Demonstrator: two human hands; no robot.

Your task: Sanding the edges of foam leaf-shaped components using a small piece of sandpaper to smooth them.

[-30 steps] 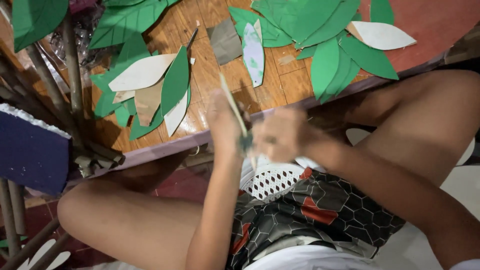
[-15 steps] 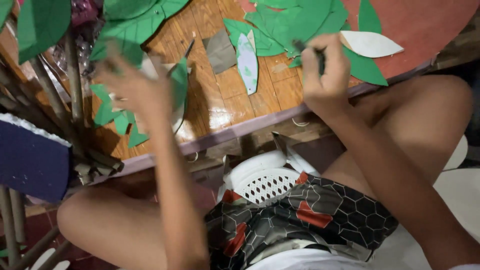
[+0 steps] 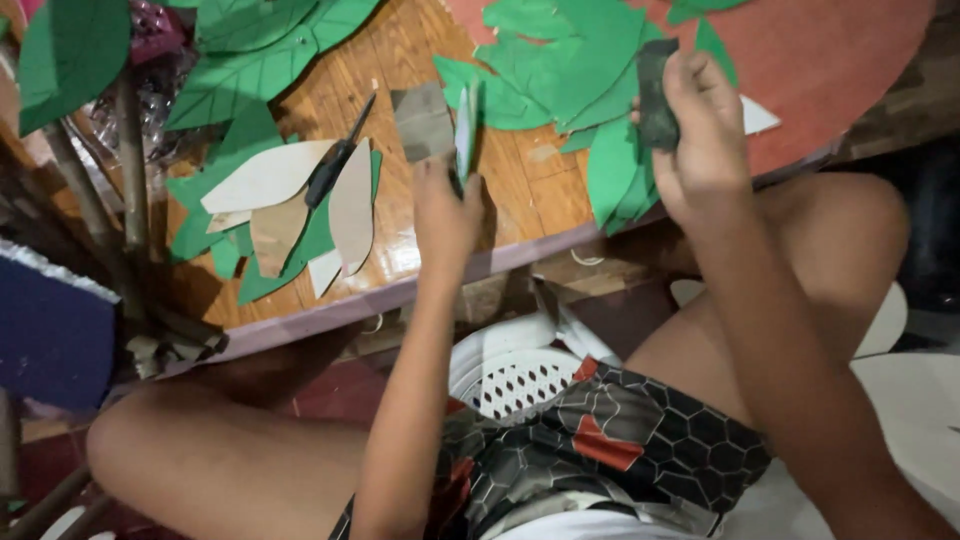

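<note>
left hand [image 3: 447, 215]: mid-frame, fingers pinched around a thin green leaf cutout [image 3: 464, 130] held edge-on over the worktop [image 3: 520, 190]
right hand [image 3: 700, 140]: upper right, clamped on a dark grey scrap [image 3: 655, 95]
scissors [image 3: 335, 160]: lying left of the hands on pale leaf shapes [image 3: 270, 180]
green paper leaves [image 3: 570, 60]: piled along the top
white stool [image 3: 510, 370]: below, between the knees

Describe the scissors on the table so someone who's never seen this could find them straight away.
On the wooden table, look left of the left hand to the pale leaf cutouts. The scissors lie slanted across them: dark, thin and metal, unlike the flat paper around.
</note>
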